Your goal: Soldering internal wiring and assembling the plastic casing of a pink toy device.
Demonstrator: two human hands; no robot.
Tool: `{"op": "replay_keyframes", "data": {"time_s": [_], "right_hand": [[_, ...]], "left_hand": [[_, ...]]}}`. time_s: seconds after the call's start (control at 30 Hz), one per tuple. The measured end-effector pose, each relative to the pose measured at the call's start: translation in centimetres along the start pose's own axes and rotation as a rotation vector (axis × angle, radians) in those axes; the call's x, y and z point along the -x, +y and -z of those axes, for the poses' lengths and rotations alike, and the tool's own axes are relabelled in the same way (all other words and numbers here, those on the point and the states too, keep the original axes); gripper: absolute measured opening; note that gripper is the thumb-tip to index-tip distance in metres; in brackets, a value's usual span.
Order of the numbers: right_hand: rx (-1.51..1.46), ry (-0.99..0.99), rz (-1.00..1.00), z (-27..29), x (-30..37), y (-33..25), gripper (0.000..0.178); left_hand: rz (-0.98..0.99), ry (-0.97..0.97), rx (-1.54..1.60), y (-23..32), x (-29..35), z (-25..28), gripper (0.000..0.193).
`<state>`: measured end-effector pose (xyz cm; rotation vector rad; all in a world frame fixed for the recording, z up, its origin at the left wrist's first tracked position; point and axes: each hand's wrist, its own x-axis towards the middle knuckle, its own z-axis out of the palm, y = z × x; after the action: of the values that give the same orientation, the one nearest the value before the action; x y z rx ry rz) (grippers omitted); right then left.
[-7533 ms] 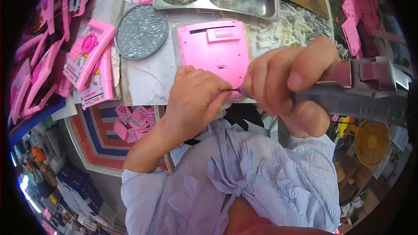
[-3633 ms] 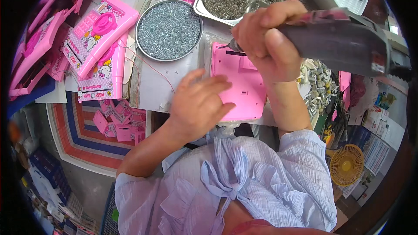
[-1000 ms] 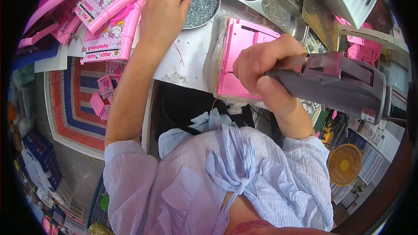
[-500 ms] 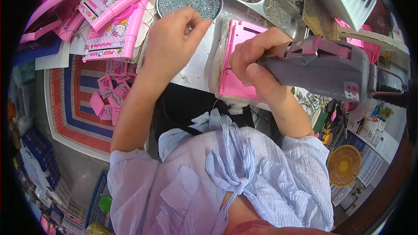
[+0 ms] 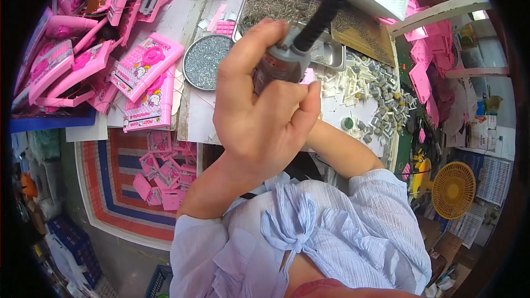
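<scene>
Electric screwdriver (image 5: pixel 282 67) is standing tilted in front of you above the middle of the surface (image 5: pixel 194 113), its black cord sleeve (image 5: pixel 327 14) pointing toward the far right. Your left hand (image 5: pixel 256 113) is arching around the grey body, index finger bending along the left and thumb lying to the right; how firmly it is closing, you cannot tell from here. Your right forearm (image 5: pixel 345 149) is slanting in from the right, but the left hand is hiding your right hand, so its grip cannot be told. Just beyond your fingers, a bit of a pink piece (image 5: pixel 308 76) is showing.

Left of your left hand, a round pan (image 5: pixel 184 60) is holding small silvery metal pieces. Farther off, a metal tray (image 5: pixel 343 58) is carrying wiry metal bits (image 5: pixel 276 3), with a brown board (image 5: pixel 364 33) lying to its right. Small white parts (image 5: pixel 350 85) and grey ones (image 5: pixel 389 96) are covering the right side.

Farther left, two pink toy panels (image 5: pixel 148 66) are overlapping, and more pink casings (image 5: pixel 58 72) are piling up beyond them. Near left, below the surface, a striped container (image 5: pixel 110 187) is holding small pink parts (image 5: pixel 164 174). Well to the right, a round yellow grille (image 5: pixel 454 189) is showing.
</scene>
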<state>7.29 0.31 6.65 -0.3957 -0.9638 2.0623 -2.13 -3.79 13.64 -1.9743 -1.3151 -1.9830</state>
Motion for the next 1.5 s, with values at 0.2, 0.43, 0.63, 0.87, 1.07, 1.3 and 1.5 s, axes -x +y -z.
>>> {"op": "replay_keyframes", "data": {"time_s": [0.2,0.43,0.63,0.87,1.07,1.3,1.5], "right_hand": [[0.043,-0.058,0.094,0.5,-0.2,0.4,0.039],[0.102,-0.104,0.174,1.1,0.0,0.6,0.042],[0.123,-0.170,0.202,2.2,0.2,0.9,0.044],[0.485,-0.022,0.362,-1.3,0.4,-3.1,0.029],[0.513,0.049,0.291,-1.7,0.2,-3.3,0.011],[0.562,-0.089,0.302,-1.0,0.3,-2.6,0.011],[0.569,-0.072,0.292,0.1,0.5,-1.7,0.012]], "left_hand": [[0.002,0.087,-0.001,-0.2,0.7,-1.1,0.020],[-0.049,0.047,0.026,0.6,0.4,-0.9,0.026],[-0.113,-0.099,0.091,0.1,0.3,0.4,0.016],[-0.047,-0.093,0.286,0.1,-2.1,0.2,0.010],[0.095,0.089,0.403,-1.6,-2.1,2.9,0.009],[0.634,-0.221,0.039,-4.9,9.2,5.1,0.010],[0.527,-0.437,-0.114,-5.3,14.1,3.9,0.013]]}}
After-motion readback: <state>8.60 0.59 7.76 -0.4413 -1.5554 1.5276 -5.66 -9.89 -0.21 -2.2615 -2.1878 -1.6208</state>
